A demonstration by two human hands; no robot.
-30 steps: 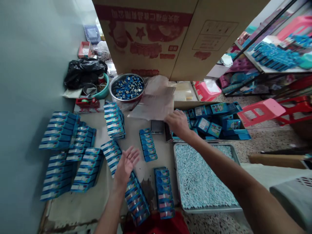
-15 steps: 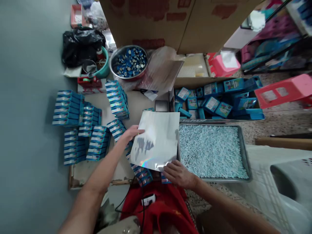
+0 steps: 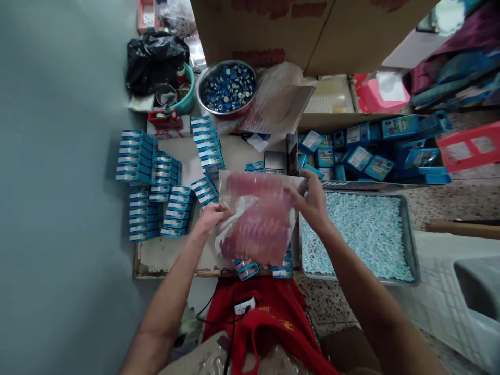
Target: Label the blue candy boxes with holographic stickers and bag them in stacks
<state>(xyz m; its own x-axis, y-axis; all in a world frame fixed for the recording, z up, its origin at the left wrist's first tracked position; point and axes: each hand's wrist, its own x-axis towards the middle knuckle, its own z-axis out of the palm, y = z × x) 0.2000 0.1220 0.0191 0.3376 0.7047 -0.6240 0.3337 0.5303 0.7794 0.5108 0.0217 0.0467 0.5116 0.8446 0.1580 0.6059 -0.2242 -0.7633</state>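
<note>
A glossy sheet (image 3: 258, 229) spans between the left grip (image 3: 210, 216), pinched on its left edge, and the right grip (image 3: 313, 204), thumb spread near its far right corner, hold unclear. Slackness could let it buckle onto the blue boxes (image 3: 246, 270) below. Its near edge faces the red clothing (image 3: 273, 299); almost square, no clear long axis.

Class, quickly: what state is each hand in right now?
Left hand: closed, pinching the shiny plastic sheet at its left side.
Right hand: holding the same sheet near its upper right corner.
</note>
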